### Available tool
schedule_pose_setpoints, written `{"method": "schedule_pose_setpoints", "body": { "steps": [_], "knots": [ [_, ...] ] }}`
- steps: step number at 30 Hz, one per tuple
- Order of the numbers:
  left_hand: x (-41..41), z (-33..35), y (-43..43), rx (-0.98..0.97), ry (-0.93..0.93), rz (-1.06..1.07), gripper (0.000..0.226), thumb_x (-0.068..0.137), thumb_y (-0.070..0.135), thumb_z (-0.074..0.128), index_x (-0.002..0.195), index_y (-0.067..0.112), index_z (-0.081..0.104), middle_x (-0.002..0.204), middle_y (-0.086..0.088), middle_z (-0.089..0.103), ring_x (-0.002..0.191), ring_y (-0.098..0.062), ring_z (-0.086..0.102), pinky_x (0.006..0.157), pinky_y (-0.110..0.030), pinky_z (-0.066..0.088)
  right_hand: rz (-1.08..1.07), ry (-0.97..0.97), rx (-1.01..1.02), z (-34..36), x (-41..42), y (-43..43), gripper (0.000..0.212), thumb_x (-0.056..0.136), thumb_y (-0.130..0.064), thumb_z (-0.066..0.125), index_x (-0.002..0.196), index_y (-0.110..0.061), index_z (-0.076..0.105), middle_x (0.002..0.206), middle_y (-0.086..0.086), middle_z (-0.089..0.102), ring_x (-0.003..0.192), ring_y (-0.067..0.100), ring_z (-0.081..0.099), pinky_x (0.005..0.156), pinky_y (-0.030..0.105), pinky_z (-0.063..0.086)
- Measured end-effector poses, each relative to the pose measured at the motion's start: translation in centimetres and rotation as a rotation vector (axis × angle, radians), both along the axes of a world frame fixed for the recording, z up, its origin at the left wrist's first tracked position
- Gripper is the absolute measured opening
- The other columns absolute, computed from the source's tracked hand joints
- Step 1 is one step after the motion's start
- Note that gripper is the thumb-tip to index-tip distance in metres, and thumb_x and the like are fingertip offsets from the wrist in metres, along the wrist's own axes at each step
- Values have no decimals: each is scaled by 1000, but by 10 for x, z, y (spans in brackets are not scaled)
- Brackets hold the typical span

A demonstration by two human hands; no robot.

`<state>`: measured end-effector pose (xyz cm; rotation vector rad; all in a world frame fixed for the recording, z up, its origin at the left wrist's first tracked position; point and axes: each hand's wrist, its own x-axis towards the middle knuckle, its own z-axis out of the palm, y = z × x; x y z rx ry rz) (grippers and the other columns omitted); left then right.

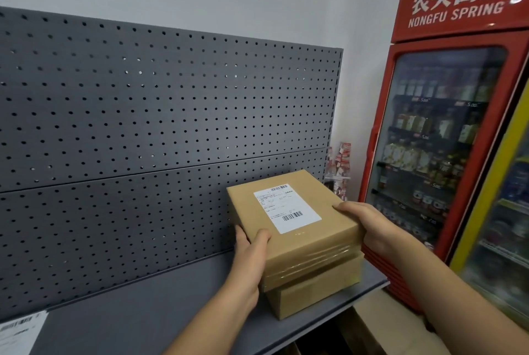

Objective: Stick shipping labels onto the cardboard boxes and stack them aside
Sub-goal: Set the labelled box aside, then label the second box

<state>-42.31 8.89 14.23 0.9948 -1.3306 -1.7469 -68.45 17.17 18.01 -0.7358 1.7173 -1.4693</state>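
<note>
So the left hand and right hand are both bare, pretty plain. Forearms are bare too, as far up as you can see.

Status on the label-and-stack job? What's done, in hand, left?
Done: the top box carries a shipping label, and a lower box already sits on the shelf. In hand: the left hand and right hand grip the top box over the lower box; contact unclear. Left: release it. A spare label lies at the shelf's left end. Whether the lower box is labelled is hidden.
</note>
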Motion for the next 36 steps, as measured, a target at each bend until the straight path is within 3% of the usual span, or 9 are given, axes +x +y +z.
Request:
{"method": "schedule_pose_setpoints", "body": {
  "steps": [4,7,9,16,19,23,28,36],
  "knots": [
    [-18,-8,-1,-19,-22,-9,77,92,36,59,160,42,22,138,3,62,115,-16,66,83,-32,56,-10,-3,5,-5,-16,-5,38,86,-33,75,115,-8,74,104,16,75,90,31,70,77,37,55],
    [-29,-14,-1,-24,-38,-5,100,75,48,60,163,39,13,147,3,54,126,-18,59,108,-41,50,-62,-16,33,-14,-27,-11,38,86,-34,76,112,-7,75,107,18,75,93,33,69,80,40,53],
    [-34,-18,-2,-2,-56,-12,108,73,50,59,165,37,5,151,3,51,131,-19,56,115,-43,45,-79,-23,48,-22,-32,-14,38,85,-34,76,111,-6,76,106,18,76,91,33,69,78,38,53],
    [-39,-24,-15,28,-114,-44,92,97,41,58,166,33,-3,153,2,48,129,-19,56,100,-32,45,-82,-28,23,-38,-37,-16,31,89,-31,72,106,-6,77,104,17,77,91,31,69,81,38,51],
    [-41,-26,-17,16,-118,-46,102,80,54,62,165,39,6,154,2,47,131,-19,55,112,-40,47,-83,2,38,-40,-41,-19,34,87,-36,74,107,-9,78,106,16,77,98,33,70,86,41,53],
    [-44,-35,-21,21,-112,-51,109,67,65,64,161,46,13,157,4,45,134,-19,54,115,-46,45,-78,41,61,-45,-48,-21,37,83,-43,75,107,-15,80,110,15,77,109,36,69,102,49,52],
    [-45,-37,-20,-2,-118,-42,108,67,66,62,161,46,14,156,0,45,129,-20,58,114,-46,47,-50,93,42,-45,-46,-21,28,91,-37,70,103,-13,80,113,17,75,106,34,68,89,39,48],
    [-44,-26,-23,-12,-129,-43,103,70,56,61,161,36,18,149,-3,49,121,-20,61,100,-39,53,-200,200,-86,-55,-38,-20,20,91,-34,74,100,-18,81,109,6,76,107,28,65,94,42,49]
  ]
}}
